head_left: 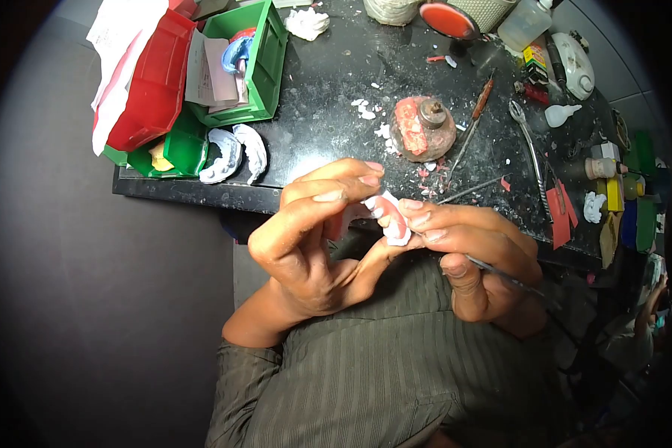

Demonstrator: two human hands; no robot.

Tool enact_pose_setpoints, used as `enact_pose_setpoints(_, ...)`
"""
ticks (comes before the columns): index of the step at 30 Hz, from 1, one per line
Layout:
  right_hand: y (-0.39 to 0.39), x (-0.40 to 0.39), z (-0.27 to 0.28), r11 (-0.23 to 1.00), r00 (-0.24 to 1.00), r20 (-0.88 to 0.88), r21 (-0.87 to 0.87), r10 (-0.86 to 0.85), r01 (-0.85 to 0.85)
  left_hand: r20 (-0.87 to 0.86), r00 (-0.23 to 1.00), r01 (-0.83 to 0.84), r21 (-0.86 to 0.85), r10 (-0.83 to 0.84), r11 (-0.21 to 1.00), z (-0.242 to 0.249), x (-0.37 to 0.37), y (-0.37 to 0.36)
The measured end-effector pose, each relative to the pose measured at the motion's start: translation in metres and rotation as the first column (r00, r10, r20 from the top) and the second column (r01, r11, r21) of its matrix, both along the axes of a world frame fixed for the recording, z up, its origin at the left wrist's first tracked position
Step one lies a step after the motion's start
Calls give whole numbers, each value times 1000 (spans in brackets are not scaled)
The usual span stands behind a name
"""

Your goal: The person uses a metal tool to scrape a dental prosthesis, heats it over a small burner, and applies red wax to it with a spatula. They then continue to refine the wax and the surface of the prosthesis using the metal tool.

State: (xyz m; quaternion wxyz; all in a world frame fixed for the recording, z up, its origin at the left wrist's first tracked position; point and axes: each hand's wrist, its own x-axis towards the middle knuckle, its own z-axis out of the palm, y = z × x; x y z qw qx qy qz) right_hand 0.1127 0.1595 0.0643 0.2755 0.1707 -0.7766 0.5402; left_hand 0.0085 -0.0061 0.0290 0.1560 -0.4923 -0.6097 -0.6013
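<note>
A small white dental cast with pink wax on it (387,216) is held up over the table's front edge. My left hand (310,243) grips it from the left, fingers curled above and thumb underneath. On the other side, my right hand (484,243) is closed around a thin dark metal carving tool (506,277), whose handle sticks out to the lower right. The fingertips of this hand meet the cast's right side. Fingers hide the tool's working tip and part of the cast.
A wax-smeared burner (423,128) stands mid-table. Right of it lie a wooden-handled tool (473,119), a metal instrument (529,142) and pink wax sheets (561,214). At left are a green bin (270,67), a red bin (157,82) and white dental casts (222,157).
</note>
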Motion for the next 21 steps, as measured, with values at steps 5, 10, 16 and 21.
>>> enact_pose_setpoints(5,2,-2,1,1000,1000,3,-8,6,-6,90,994,61,74,-68,995,1,3,1)
enact_pose_setpoints(10,3,0,1,1000,999,37,5,11,-11,81,994,69,91,-77,993,0,-1,2)
enact_pose_setpoints(16,0,0,5,1000,998,65,-3,12,-12,99,993,64,38,-67,997,0,0,-3)
enact_pose_setpoints(21,0,1,4,999,998,51,-22,36,-35,87,994,63,47,-67,997,2,0,-2)
